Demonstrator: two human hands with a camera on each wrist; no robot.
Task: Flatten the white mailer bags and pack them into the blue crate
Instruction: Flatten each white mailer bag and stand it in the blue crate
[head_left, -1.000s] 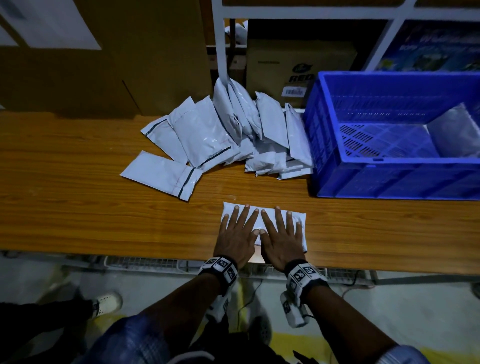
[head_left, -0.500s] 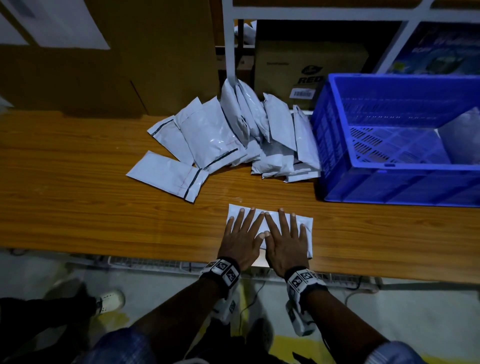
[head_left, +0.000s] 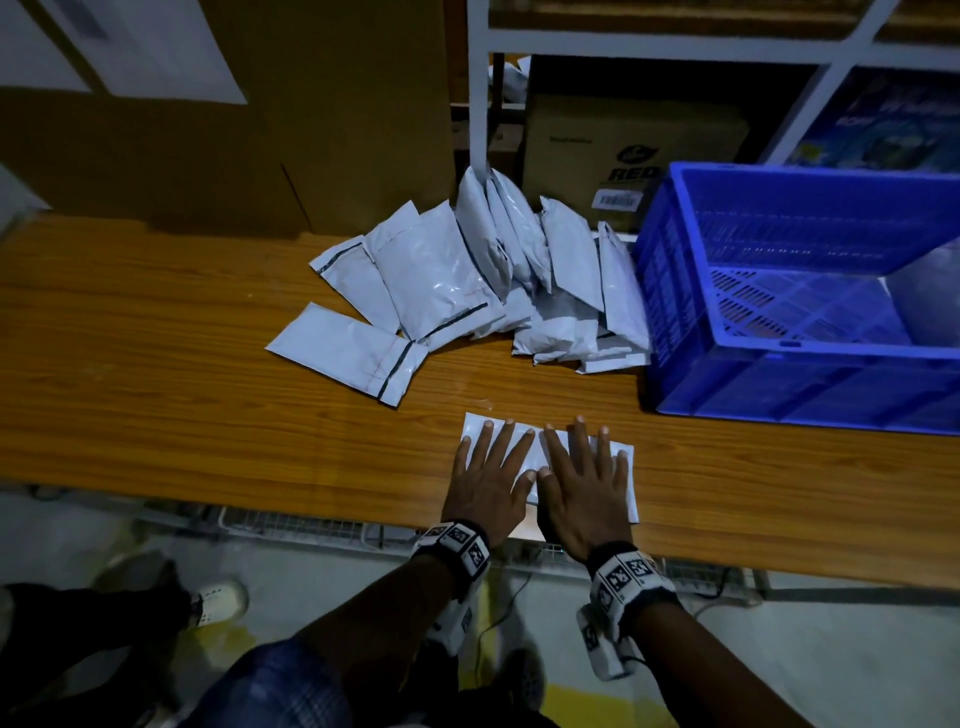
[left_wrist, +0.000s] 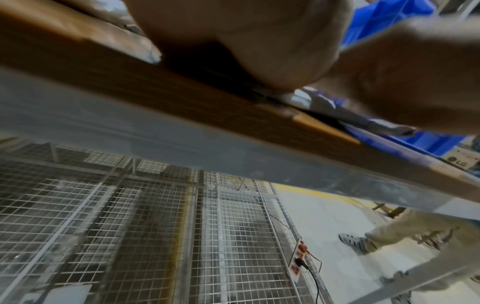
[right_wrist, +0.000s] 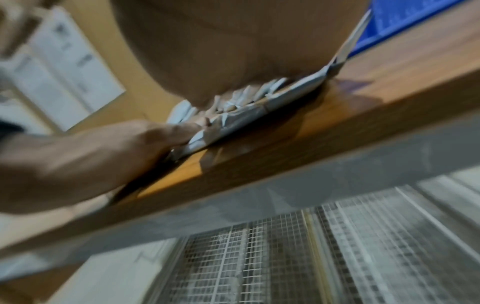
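Glossy plastic mailer bags (head_left: 436, 270), wood-grain table (head_left: 156, 364), perforated plastic crate (head_left: 800, 291)

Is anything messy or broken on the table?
Nothing looks broken. The pile of white mailer bags is jumbled, some leaning on the blue crate. Both hands, left hand and right hand, press one bag flat.

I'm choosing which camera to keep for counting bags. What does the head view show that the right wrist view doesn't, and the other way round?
Head view only: the pile of unflattened mailer bags, the blue crate's inside with a bag in it, straight fingers.

Right wrist view only: the table's underside, the wire mesh below.

Both: the left hand and right hand pressing flat the mailer bag at the table's near edge.
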